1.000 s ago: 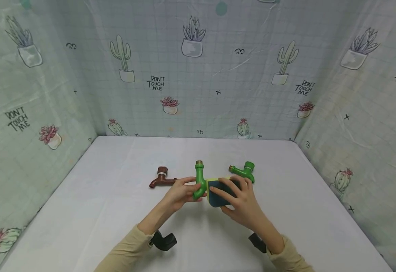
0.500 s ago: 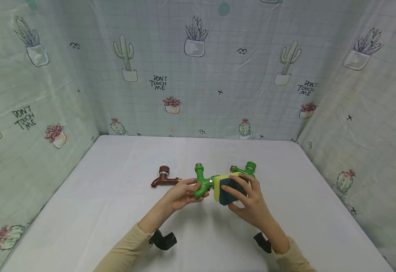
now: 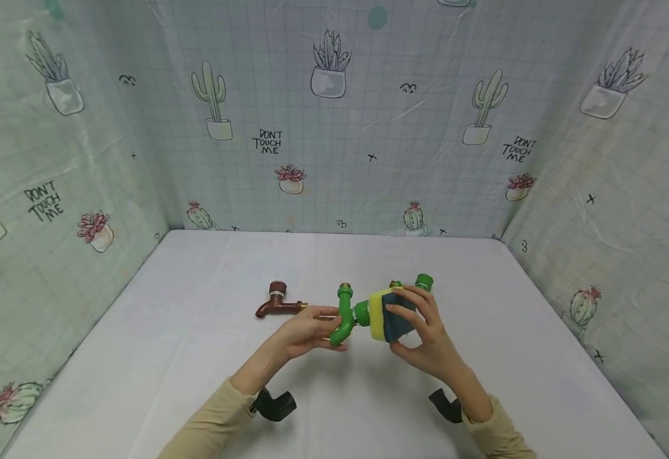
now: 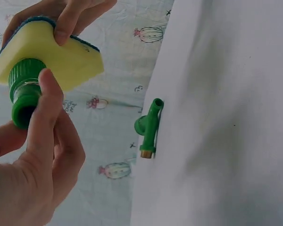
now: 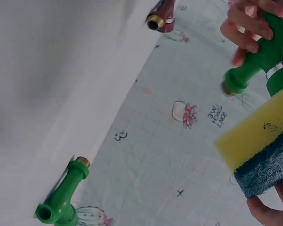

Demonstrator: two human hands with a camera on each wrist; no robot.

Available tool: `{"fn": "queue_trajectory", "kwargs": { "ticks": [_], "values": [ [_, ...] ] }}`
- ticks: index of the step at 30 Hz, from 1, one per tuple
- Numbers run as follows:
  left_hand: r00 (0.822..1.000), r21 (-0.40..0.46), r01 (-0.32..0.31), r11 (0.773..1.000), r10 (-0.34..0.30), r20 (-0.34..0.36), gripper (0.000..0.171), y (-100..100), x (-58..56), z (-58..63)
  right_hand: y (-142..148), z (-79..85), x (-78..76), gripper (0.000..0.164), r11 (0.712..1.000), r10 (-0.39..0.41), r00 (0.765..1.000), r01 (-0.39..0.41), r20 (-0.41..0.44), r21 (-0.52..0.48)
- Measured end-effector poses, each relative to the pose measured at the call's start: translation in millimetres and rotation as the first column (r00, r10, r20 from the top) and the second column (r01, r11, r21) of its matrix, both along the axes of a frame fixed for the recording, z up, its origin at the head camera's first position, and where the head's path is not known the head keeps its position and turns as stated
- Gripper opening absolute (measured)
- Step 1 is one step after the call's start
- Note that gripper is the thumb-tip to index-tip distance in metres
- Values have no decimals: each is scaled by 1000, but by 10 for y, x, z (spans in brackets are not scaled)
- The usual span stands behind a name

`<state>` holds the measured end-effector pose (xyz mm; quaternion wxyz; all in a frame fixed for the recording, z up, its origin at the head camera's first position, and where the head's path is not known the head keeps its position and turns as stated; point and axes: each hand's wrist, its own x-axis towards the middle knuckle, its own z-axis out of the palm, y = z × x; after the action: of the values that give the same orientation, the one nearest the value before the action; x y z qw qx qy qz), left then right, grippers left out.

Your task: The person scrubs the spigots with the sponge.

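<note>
My left hand point(image 3: 307, 333) grips a green tap point(image 3: 344, 312) by its spout, held up above the table. The tap's threaded brass inlet points away from me and its ribbed green knob point(image 4: 27, 70) faces right. In my right hand point(image 3: 428, 335) is a sponge point(image 3: 377, 316), yellow with a dark blue scouring layer, pinched between thumb and fingers. Its yellow face lies against the end of the knob. Behind the right hand, a second green tap point(image 4: 150, 125) rests on the table, partly hidden by the sponge and fingers in the head view.
A brown tap point(image 3: 277, 303) lies on the white table point(image 3: 139, 357) just beyond my left hand. Dark wrist-worn cameras point(image 3: 275, 405) hang below both wrists. Printed cloth walls point(image 3: 334, 140) rise at the back and along both sides of the table.
The sponge has shifted right, from beside the tap's body to the end of its knob, uncovering the knob. The held tap has moved slightly right and nearer. The taps on the table stay put.
</note>
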<state>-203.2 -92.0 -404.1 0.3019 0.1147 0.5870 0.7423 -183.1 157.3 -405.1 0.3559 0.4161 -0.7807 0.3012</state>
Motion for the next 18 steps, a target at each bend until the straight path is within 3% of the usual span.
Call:
{"fn": "queue_trajectory", "kwargs": {
  "ticks": [5, 9, 13, 18],
  "values": [
    [994, -51, -37, 998, 32, -101, 53, 34, 38, 21, -37, 58, 13, 52, 999, 44, 999, -44, 3, 1],
    [991, -76, 35, 997, -44, -129, 48, 61, 50, 35, -44, 111, 18, 50, 997, 59, 998, -60, 29, 49],
    [986, -78, 105, 991, -114, -125, 46, 90, 42, 24, -27, 147, 29, 46, 990, 70, 995, -78, 71, 119],
    [987, -68, 128, 989, -134, -87, 44, 98, 31, 2, 25, 194, 30, 51, 983, 68, 990, -88, 127, 163]
  ]
}}
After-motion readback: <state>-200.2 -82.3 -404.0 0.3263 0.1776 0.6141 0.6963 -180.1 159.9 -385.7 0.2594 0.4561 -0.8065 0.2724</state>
